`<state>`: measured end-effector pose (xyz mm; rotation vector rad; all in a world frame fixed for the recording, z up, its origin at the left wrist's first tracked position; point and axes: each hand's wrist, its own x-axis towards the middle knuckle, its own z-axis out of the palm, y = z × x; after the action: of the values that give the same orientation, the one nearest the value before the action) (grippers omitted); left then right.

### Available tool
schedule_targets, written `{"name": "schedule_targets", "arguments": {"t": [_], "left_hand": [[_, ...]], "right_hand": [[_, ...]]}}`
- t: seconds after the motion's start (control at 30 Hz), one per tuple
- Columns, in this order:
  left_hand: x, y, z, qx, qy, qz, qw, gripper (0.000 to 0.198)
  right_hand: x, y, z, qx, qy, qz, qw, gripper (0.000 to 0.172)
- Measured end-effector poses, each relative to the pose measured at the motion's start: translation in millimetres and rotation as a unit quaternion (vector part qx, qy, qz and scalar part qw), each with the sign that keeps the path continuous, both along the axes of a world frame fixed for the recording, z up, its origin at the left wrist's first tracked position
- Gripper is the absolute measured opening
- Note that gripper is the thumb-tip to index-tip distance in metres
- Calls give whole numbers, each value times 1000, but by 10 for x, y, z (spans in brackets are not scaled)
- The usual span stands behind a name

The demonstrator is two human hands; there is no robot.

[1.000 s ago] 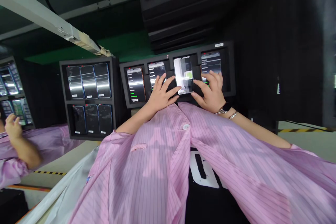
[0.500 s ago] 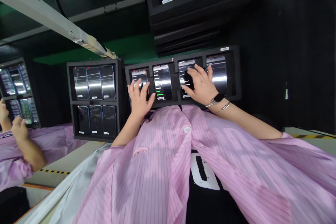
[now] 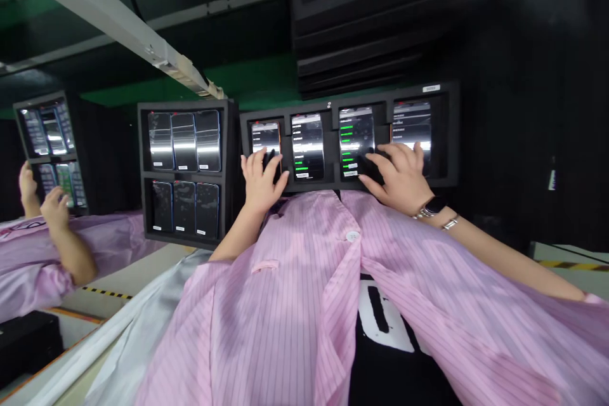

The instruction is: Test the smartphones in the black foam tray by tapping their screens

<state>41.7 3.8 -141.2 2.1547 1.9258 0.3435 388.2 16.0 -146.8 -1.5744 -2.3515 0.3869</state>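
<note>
The person's left hand (image 3: 259,184) lay at the first of four phones in a black foam rack (image 3: 347,101), with its fingers (image 3: 259,162) spread and the fingertips on the lower part of that phone's screen (image 3: 265,143). The right hand (image 3: 399,177) sat at the other end of the row, its fingers (image 3: 397,155) also spread, not pinching anything, across the lower part of the fourth phone (image 3: 412,124) and reaching close to the third phone (image 3: 356,139). The second phone (image 3: 307,146) sat untouched between the hands. All four phones stood upright in their own slots, lit with lines of text, and the second and third showed green bars. A watch (image 3: 432,206) and a thin bracelet (image 3: 450,223) circled the right wrist, and both forearms came out of a pink striped coat (image 3: 285,311). Just left of the row stood a second black rack (image 3: 185,104) holding six phones, three above and three below. Further left, a co-worker's two hands (image 3: 54,209) were raised toward a third rack (image 3: 50,127), whose two rows of phones were too small to count surely, above a pink sleeve (image 3: 42,282).
</note>
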Motion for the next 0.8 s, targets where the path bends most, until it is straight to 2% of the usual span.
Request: {"name": "schedule_targets", "arguments": {"t": [0.13, 0.23, 0.33, 0.4, 0.47, 0.53, 0.6, 0.67, 0.73, 0.8], "left_hand": [[217, -157, 126, -47, 14, -61, 997, 51], [303, -196, 121, -78, 16, -72, 994, 55], [334, -33, 38, -84, 10, -70, 994, 61], [358, 149, -3, -49, 4, -43, 998, 71], [389, 298, 9, 6, 2, -15, 1000, 81], [422, 349, 65, 47, 10, -22, 999, 83], [461, 287, 128, 62, 30, -40, 997, 78], [509, 150, 166, 55, 54, -41, 996, 76], [556, 0, 190, 34, 70, -37, 996, 76], [593, -98, 247, 7, 75, -44, 996, 74]], "right_hand": [[85, -149, 69, -30, -25, -30, 999, 51], [96, -183, 52, -46, -23, -34, 998, 54], [57, -39, -11, -69, -34, -43, 996, 55], [7, 125, -22, -64, -44, -82, 994, 59], [-59, 257, 21, -35, -35, -117, 992, 68], [-124, 298, 108, -6, -10, -107, 994, 72], [-160, 253, 198, -1, 6, -76, 997, 70], [-161, 181, 259, -29, 9, -57, 998, 70], [-153, 153, 278, -41, 27, -53, 997, 69], [-181, 217, 268, -17, 44, -21, 999, 69]]}}
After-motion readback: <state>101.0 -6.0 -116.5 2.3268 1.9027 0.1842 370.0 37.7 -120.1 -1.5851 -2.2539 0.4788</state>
